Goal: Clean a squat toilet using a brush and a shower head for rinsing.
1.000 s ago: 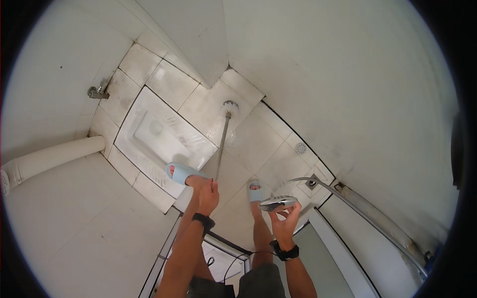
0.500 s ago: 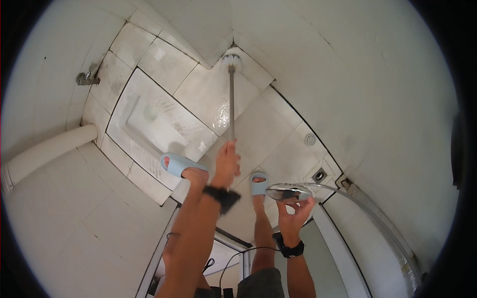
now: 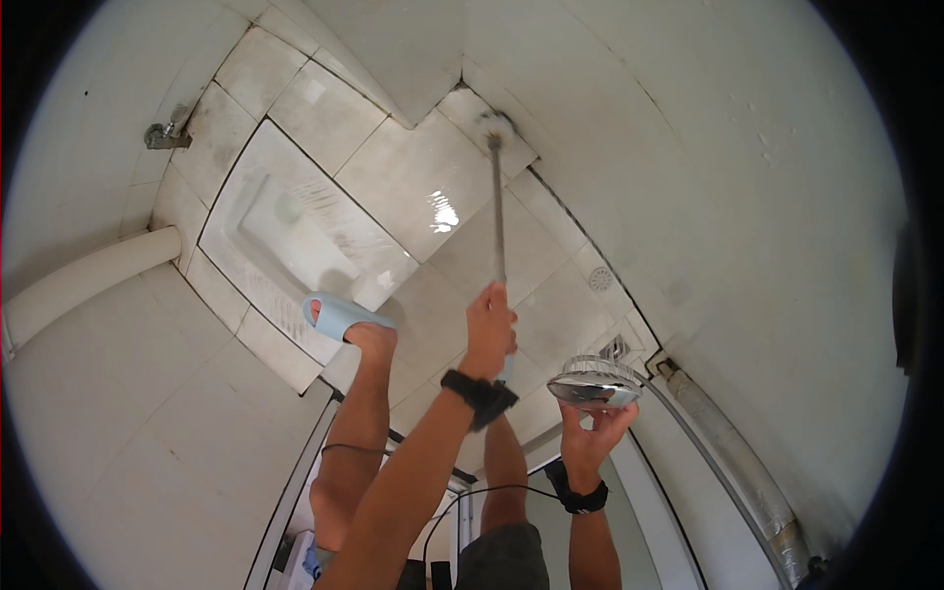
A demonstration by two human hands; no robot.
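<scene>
My left hand [image 3: 492, 329] is closed round the handle of a long-handled scrub brush [image 3: 499, 211]. The brush's white bristle head [image 3: 495, 126] presses on the floor tiles beside the right wall, near the far corner, and looks smeared by motion. My right hand [image 3: 590, 438] grips a round chrome shower head [image 3: 594, 389] from below. Faint streaks like water show just beyond its far edge. From it a hose [image 3: 688, 431] runs off to the lower right. My left hand hides most of my right foot.
A white squat toilet [image 3: 258, 228] is set in the tiled floor at left. A pale pipe [image 3: 93, 278] and a wall valve [image 3: 167, 136] stick out further left. Round drain [image 3: 600, 279] and square drain [image 3: 616, 348] lie along the right wall. Wet tile [image 3: 443, 210] shines. My left slipper [image 3: 344, 317] overlaps the toilet's edge.
The brush head has moved right, out of the corner and along the right wall's base. My left hand went right with it. The shower head has shifted slightly right and nearer.
</scene>
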